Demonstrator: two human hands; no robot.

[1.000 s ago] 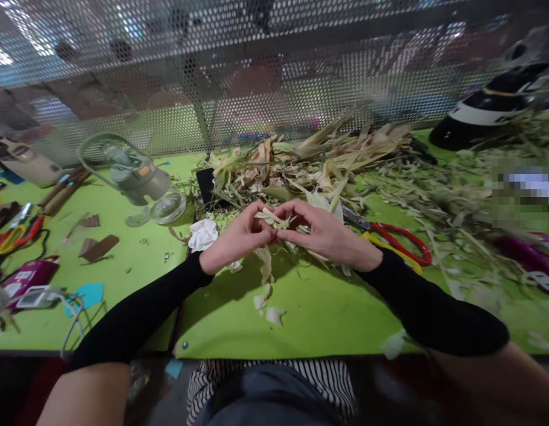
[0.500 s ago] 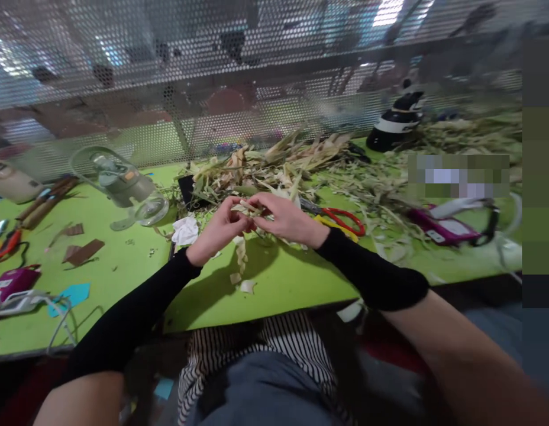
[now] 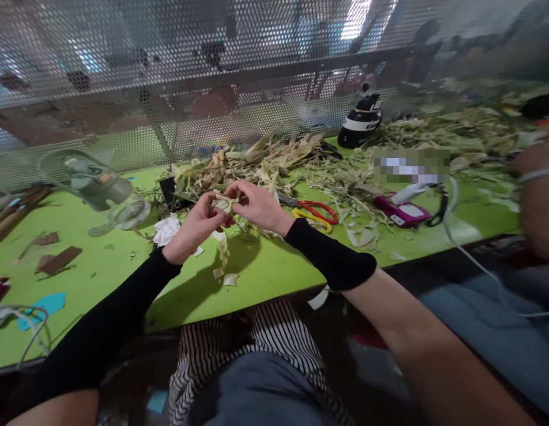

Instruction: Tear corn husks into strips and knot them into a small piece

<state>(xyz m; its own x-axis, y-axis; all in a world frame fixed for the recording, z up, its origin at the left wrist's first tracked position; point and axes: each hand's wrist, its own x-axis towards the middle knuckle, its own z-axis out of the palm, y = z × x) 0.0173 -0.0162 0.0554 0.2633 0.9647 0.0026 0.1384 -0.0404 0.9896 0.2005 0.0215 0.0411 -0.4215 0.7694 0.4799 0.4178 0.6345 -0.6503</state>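
Above the green table, my left hand [image 3: 195, 227] and my right hand [image 3: 262, 208] are close together, fingertips pinched on a pale strip of husk [image 3: 225, 205]. A braided husk strand [image 3: 223, 253] hangs below my fingers, and small pale husk scraps [image 3: 231, 279] lie under it. Part of the strip is hidden behind my fingers. Just right of my right hand lie scissors with red handles [image 3: 322, 212] and a yellow-handled pair [image 3: 313, 221]. Crumpled white tissue [image 3: 166, 229] sits beside my left wrist.
Dry husks [image 3: 261, 155] are heaped behind my hands and spread right. A clear-and-green desk fan [image 3: 90, 183] stands left. Further right are a black bottle [image 3: 359, 127] and a purple device [image 3: 403, 212] with a cable. A person's arm [image 3: 541, 201] is at the right edge.
The view has turned right, so the table and hands appear further left, and a neighbouring person's arm now shows at the right. Both hands keep pinching the husk strip.
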